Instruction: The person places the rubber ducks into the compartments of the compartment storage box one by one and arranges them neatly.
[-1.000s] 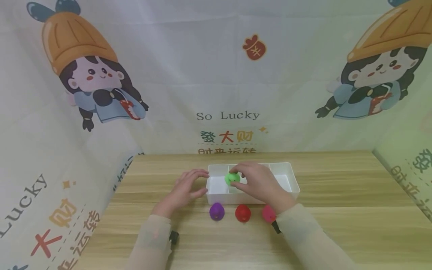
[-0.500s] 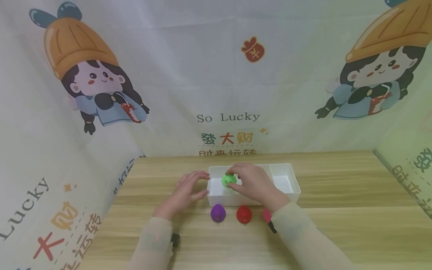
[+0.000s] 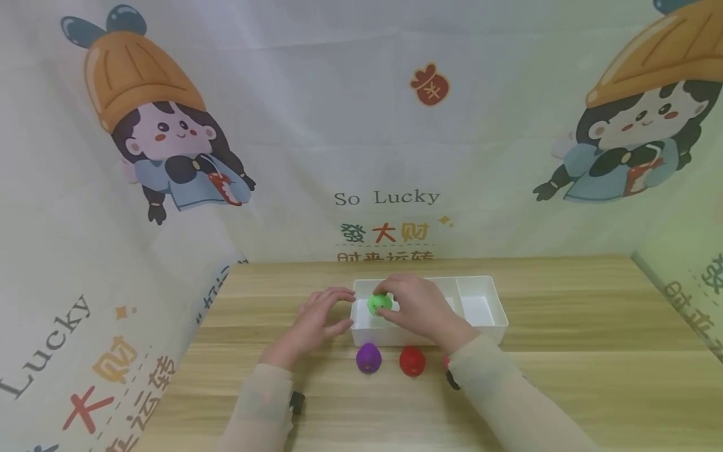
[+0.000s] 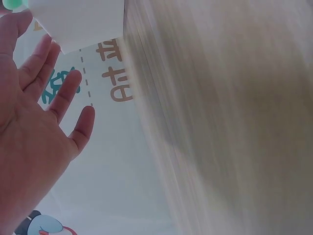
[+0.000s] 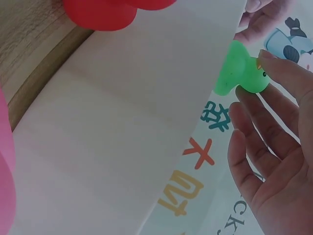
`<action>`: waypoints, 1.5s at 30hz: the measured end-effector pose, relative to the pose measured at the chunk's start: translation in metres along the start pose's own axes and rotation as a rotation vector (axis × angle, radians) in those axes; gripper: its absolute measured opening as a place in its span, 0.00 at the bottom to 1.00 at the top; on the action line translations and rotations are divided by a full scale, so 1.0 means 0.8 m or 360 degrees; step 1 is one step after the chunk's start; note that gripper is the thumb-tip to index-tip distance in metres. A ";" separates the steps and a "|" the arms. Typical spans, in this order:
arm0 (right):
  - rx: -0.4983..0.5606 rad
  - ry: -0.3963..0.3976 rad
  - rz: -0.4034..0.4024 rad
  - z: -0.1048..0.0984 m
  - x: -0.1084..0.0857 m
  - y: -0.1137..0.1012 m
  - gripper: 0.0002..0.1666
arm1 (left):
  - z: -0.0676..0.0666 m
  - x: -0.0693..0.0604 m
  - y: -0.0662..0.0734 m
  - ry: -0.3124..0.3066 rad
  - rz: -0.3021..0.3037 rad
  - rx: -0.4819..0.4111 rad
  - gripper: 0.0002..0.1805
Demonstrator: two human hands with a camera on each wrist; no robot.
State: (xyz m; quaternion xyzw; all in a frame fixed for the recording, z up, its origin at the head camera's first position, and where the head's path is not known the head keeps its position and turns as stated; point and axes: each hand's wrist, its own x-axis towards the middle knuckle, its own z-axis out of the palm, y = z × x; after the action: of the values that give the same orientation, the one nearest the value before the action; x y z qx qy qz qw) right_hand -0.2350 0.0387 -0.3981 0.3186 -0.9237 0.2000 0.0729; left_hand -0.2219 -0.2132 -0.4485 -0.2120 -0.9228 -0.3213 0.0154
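My right hand [image 3: 420, 307] pinches a small green rubber duck [image 3: 378, 306] between thumb and fingers. The duck [image 5: 239, 71] shows clearly in the right wrist view, its base toward the white box wall. In the head view it appears over the left compartment of the white divided box [image 3: 395, 337]. My left hand [image 3: 313, 320] is at the box's left end, thumb toward the near corner and fingers toward the far one. Its fingers look loosely extended in the left wrist view, the fingertips at the box [image 4: 80, 22].
In front of the box stand a purple duck [image 3: 369, 359] and a red duck [image 3: 412, 362]. A pink one [image 5: 6, 171] is mostly hidden by the right sleeve in the head view. A printed cloth [image 3: 373, 144] hangs behind the wooden table [image 3: 576, 376].
My right hand has carried the green duck a little left, from near the divider to over the left compartment. The left hand stays at the box end. The right sleeve now covers most of the pink duck.
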 end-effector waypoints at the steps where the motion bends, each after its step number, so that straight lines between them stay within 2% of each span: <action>1: -0.0001 -0.0005 0.0002 0.001 0.001 0.000 0.18 | 0.000 0.000 0.000 0.0001 -0.0002 -0.0004 0.26; 11: -0.0039 0.0000 -0.0051 0.013 0.010 0.002 0.19 | -0.001 -0.001 0.001 0.0006 -0.0003 -0.0003 0.26; 28: -0.0009 -0.0102 -0.0094 0.024 0.026 0.002 0.18 | 0.001 0.000 -0.001 -0.0030 -0.0023 0.0017 0.27; 45: 0.0026 -0.0254 -0.0026 0.030 0.034 0.002 0.20 | 0.002 0.000 -0.001 -0.0008 -0.0015 0.0004 0.26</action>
State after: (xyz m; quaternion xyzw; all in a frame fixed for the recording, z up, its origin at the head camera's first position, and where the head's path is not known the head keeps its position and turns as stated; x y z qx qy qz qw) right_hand -0.2576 0.0148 -0.4136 0.3416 -0.9222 0.1811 -0.0019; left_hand -0.2219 -0.2130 -0.4501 -0.2084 -0.9243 -0.3196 0.0120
